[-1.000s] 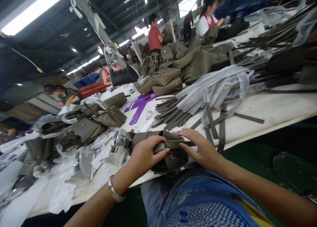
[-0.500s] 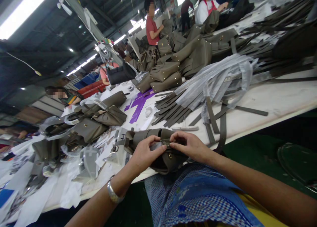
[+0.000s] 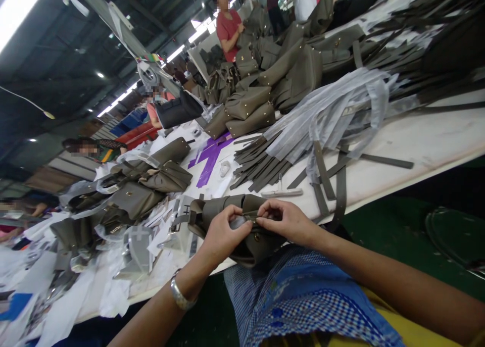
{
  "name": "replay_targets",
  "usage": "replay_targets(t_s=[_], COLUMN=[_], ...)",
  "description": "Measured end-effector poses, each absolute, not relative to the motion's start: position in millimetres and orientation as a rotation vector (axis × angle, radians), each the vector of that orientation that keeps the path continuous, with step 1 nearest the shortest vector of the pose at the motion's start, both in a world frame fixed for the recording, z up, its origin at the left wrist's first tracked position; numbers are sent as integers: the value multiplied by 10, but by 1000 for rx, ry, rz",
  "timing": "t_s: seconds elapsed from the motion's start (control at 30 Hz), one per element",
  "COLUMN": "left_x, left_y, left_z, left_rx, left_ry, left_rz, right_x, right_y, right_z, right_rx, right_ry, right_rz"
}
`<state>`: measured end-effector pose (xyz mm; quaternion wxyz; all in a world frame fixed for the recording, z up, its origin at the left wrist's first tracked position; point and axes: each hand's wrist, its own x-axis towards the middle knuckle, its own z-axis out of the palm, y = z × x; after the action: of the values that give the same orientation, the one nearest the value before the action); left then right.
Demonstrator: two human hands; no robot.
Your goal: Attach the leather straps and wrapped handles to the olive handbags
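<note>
An olive-brown handbag [image 3: 250, 251] lies on its side at the table's front edge, close to my body. My left hand [image 3: 227, 231] grips the bag's upper edge, thumb and fingers closed on it. Right beside it, my right hand [image 3: 282, 219] pinches the same edge, its fingertips almost meeting the left thumb. A small gold fitting shows on the bag just below my fingers. What exactly lies between the fingertips is too small to make out.
Olive straps [image 3: 261, 160], some sleeved in clear plastic [image 3: 322, 114], lie beyond the bag. More handbags [image 3: 250, 114] are heaped behind them and others [image 3: 136, 195] to the left. Loose white paper [image 3: 71, 301] covers the left side. A co-worker [image 3: 229, 31] stands across the table.
The camera view has shifted slightly, so the background sits a little higher and further left. Both hands stay on the bag's edge, with only slight finger movement.
</note>
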<state>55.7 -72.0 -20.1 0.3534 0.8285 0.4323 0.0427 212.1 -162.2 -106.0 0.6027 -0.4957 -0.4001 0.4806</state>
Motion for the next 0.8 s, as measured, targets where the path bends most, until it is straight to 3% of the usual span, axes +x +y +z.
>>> replay_targets(t_s=[0.3,0.63,0.8], left_x=[514,550,533], left_y=[-697,-715,-749], left_z=[-263,-324,-305], left_rx=[2010,2025,2027], left_ry=[1088,1087,1100], left_rz=[78,176,183], right_x=[2139,2161,2556], right_y=[-1609,-1604,-1561], right_z=[-1112,-1180,-1287], right_rx=[-1103,-1177,-1725], right_ry=[-891,-1072,-1455], right_rz=[1214,1058,491])
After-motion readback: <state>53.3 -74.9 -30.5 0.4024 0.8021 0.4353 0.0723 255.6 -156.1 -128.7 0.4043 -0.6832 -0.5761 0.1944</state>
